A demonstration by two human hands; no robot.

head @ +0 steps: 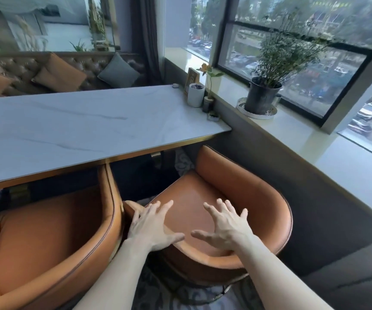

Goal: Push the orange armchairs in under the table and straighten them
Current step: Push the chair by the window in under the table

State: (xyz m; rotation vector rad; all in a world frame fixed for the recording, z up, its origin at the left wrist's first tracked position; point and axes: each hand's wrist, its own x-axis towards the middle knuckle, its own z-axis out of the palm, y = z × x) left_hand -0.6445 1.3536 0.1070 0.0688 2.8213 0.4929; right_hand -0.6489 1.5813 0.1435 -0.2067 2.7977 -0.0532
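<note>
We hold our left hand (pixel 152 227) and right hand (pixel 224 224) spread wide, gripping nothing, over the backrest of the right armchair (pixel 236 182), which sits at five o'clock, skewed, mostly clear of the tabletop (pixel 68 126). The left armchair (pixel 46 242) crowds just beside it at seven o'clock (front edge under the tabletop). A grey wall panel (pixel 314 209) hems the right side.
</note>
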